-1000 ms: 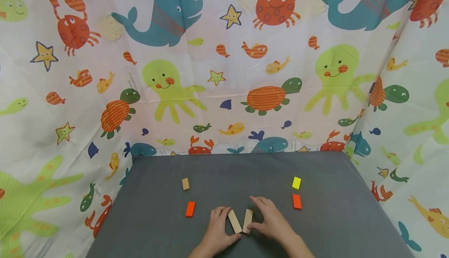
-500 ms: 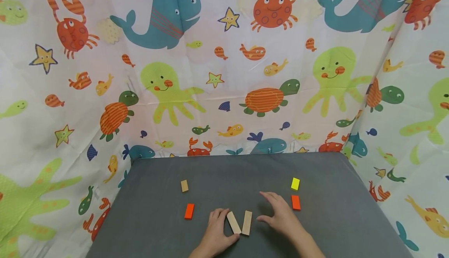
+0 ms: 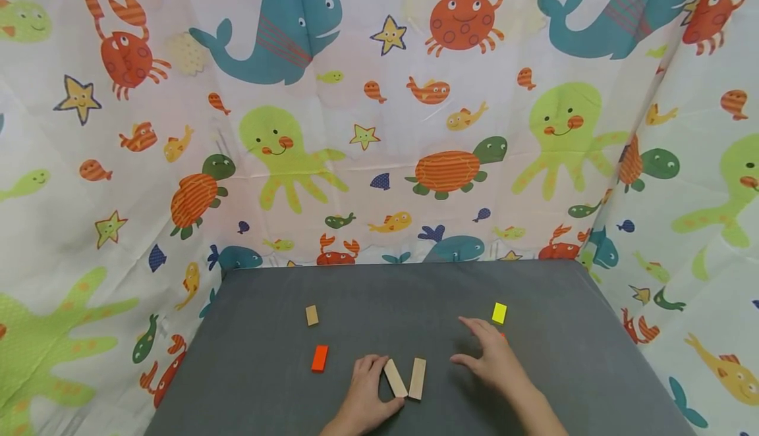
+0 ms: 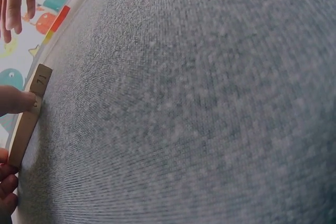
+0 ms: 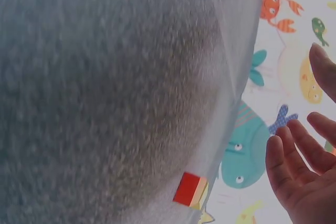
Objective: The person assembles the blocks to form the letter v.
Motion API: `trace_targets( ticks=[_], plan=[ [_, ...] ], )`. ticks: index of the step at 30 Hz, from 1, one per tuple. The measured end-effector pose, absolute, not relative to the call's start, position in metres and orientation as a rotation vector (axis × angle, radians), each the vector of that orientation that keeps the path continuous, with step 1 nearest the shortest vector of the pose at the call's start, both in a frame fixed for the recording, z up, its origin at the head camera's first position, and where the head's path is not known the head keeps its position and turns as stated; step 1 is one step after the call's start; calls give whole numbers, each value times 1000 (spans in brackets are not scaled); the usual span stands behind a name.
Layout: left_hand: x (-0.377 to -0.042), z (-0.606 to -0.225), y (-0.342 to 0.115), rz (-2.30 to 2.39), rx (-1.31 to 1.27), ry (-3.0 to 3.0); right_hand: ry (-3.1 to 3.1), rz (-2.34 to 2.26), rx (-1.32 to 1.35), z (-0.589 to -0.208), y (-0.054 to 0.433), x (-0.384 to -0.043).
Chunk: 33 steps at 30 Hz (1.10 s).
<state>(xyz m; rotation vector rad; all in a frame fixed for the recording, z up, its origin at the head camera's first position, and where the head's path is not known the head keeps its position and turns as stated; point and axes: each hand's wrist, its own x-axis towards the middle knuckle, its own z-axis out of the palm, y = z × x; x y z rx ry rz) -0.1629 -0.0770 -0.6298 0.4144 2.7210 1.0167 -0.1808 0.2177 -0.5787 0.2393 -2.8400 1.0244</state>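
My left hand [image 3: 364, 396] pinches a pale wooden block [image 3: 394, 379] at its two ends, with the thumb at the near end. In the left wrist view the thumb [image 4: 18, 99] lies against this block [image 4: 23, 129]. A second pale block [image 3: 418, 379], set at an angle, has its near end close to the first; small marks show on its end [image 4: 42, 77]. Fingers spread and holding nothing, my right hand [image 3: 498, 363] is over the right side of the table. It mostly hides a red block [image 3: 503, 335], which shows in the right wrist view [image 5: 186, 188].
Just behind the mostly hidden red block lies a yellow block [image 3: 499, 313]. To the left are another red block [image 3: 319, 359] and a small tan block [image 3: 311, 315]. A grey cloth covers the table [image 3: 403, 304]. A sea-animal curtain [image 3: 367, 93] hangs behind it.
My right hand has let go of the right pale block and moved right, over the red block. My left hand stays on its pale block.
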Motion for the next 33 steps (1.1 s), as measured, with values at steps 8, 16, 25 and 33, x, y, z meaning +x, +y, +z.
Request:
trace_targets(
  ticks=[8, 16, 25, 33],
  plan=[
    [-162, -627, -76, 982, 409, 2747, -2841, 981, 205, -579, 231, -183],
    [-164, -624, -74, 892, 429, 2788, -2841, 986, 143, -580, 242, -184],
    [-164, -617, -73, 881, 426, 2788, -2882, 936, 133, -584, 255, -186],
    [-165, -617, -74, 933, 395, 2749, -2920, 939, 104, -585, 258, -184]
  ],
)
